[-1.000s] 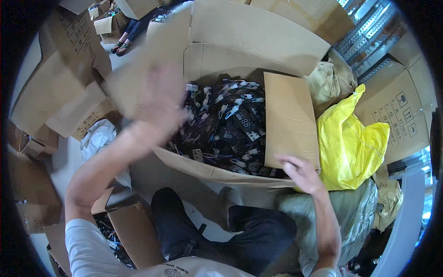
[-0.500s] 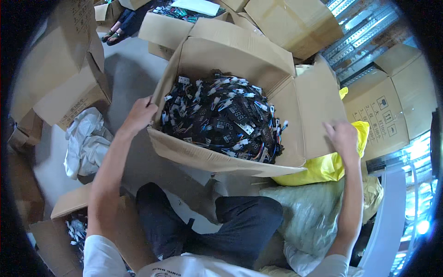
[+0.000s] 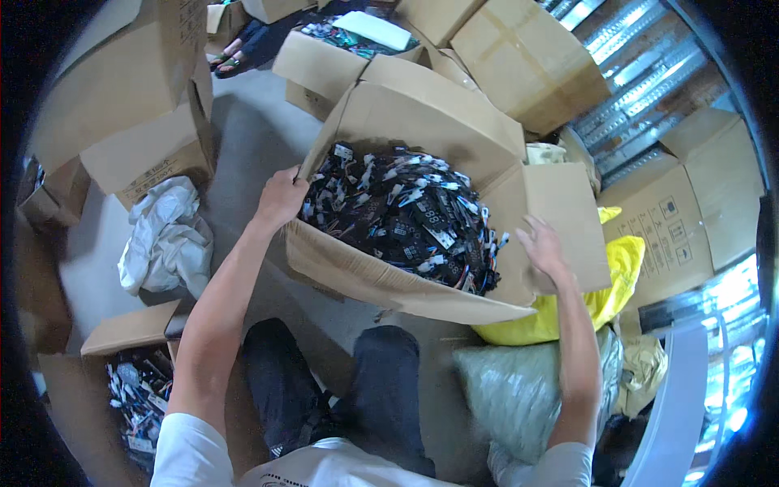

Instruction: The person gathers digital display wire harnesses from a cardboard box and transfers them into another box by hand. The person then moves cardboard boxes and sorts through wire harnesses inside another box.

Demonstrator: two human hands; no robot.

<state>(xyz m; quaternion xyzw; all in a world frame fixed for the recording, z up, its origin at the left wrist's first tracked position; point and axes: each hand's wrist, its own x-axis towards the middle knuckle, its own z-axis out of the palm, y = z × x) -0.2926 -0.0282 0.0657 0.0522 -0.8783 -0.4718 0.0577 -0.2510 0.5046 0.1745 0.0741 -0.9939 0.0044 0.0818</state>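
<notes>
In front of me stands a large open cardboard box (image 3: 389,284), slightly turned. Inside lies a heap of black display modules (image 3: 398,219) with coloured wires and white connectors. My left hand (image 3: 282,197) is closed round the box's left rim near its corner. At the opposite side, my right hand (image 3: 542,243) hovers over or rests on the right flap (image 3: 576,223), its fingers apart; I cannot tell whether it touches the cardboard. Nothing shows in that hand.
A yellow sack (image 3: 621,280) and a translucent bulging bag (image 3: 519,377) lie at the right. A smaller box of wired parts (image 3: 134,398) is at lower left, below a crumpled white bag (image 3: 166,235). Cartons (image 3: 527,61) stand behind; another person's feet (image 3: 230,63) show at far left.
The right hand has moved left toward the box's inside edge, and its fingers have spread. The left hand keeps its hold on the rim. My view has shifted and my knees have drawn closer together.
</notes>
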